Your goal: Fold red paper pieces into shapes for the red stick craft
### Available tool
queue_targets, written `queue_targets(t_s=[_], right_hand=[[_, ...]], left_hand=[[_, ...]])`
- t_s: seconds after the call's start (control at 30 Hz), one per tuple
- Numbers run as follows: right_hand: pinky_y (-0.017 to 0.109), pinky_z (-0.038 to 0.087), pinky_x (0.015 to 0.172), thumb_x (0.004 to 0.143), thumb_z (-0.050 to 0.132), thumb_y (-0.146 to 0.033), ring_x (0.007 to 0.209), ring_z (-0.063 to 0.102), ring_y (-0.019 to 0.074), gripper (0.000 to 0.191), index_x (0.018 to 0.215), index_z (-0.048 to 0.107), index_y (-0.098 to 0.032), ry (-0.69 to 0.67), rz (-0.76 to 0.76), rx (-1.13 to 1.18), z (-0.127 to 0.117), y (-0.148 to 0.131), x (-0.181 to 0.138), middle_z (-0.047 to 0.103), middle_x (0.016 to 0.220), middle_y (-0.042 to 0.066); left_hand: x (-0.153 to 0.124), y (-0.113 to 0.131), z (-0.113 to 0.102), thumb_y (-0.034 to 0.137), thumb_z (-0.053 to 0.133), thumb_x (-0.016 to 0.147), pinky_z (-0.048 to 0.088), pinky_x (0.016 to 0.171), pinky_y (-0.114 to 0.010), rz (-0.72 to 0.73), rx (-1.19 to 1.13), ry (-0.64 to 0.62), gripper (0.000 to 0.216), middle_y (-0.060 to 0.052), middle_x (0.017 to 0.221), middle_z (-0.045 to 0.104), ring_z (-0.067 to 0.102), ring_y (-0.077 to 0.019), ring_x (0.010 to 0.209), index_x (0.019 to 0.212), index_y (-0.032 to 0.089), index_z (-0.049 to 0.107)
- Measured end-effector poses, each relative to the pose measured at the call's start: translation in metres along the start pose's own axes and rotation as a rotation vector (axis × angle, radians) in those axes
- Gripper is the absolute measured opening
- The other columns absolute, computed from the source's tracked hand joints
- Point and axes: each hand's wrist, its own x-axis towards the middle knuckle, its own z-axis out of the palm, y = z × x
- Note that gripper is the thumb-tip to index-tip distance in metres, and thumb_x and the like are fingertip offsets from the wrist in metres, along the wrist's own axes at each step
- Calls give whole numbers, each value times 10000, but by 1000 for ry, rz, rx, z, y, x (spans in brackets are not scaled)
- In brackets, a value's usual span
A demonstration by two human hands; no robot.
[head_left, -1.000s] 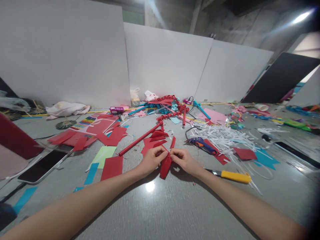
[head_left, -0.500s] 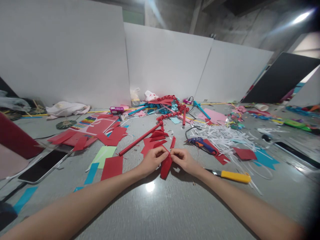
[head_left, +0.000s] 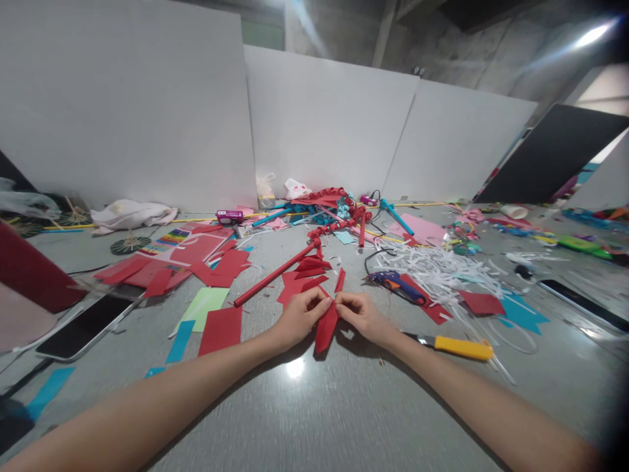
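My left hand (head_left: pixel 299 316) and my right hand (head_left: pixel 362 314) meet at the middle of the grey table (head_left: pixel 314 406). Both pinch the top of a folded red paper piece (head_left: pixel 325 329) that hangs down between them to the table top. The fingers of each hand are curled tight on its upper end. Just behind the hands lie several folded red paper pieces (head_left: pixel 304 278) and a long red paper tube (head_left: pixel 275 274).
A yellow-handled cutter (head_left: pixel 455 345) lies right of my right hand, a blue glue gun (head_left: pixel 396 283) and white paper shreds (head_left: pixel 437 269) behind it. Red sheets (head_left: pixel 187 262) and a phone (head_left: pixel 83 328) lie to the left. White boards (head_left: pixel 324 124) stand at the back.
The hands have barely moved; the fingers have shifted slightly on the top of the red piece.
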Motion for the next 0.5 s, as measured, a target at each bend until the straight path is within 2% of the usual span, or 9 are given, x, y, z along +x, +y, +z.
queue_targets(t_s=[0.23,0.5], right_hand=[[252,320,590,970,558,-419,628,401,124,344,731,557,-171,1,1,-31,0,0,0,461,666,-23],[250,334,589,972,556,-415,629,413,126,337,740,569,-170,-23,-12,-26,0,2,0,471,670,-18]], left_hand=[[-1,1,1,390,560,970,396,632,-237,9,43,23,309,10,723,581,496,-116,650,763,161,575],[0,2,1,378,577,960,418,621,-232,-8,19,-6,251,-14,781,627,538,-123,664,866,155,644]])
